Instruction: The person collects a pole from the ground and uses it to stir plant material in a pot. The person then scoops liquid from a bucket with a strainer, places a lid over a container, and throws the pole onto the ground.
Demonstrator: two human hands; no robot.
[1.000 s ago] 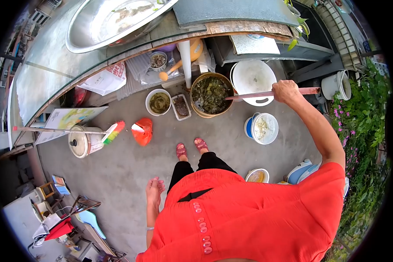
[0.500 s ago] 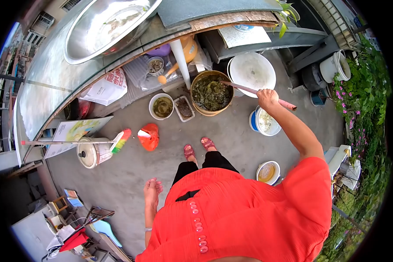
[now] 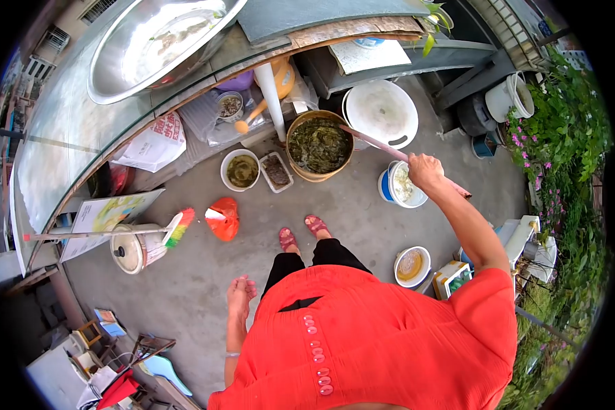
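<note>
One empty left hand, fingers loosely curled, hangs at lower centre, while the right hand, right of centre, wraps its fingers around a stick reaching into the upper-centre pot of greens, work seemingly underway, unfinished.

red characters on a white bag, too small and slanted to read

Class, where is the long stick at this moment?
In the head view, above and right of centre: the long stick is held in the right hand, its far end at the tan bucket of dark greens.
</note>
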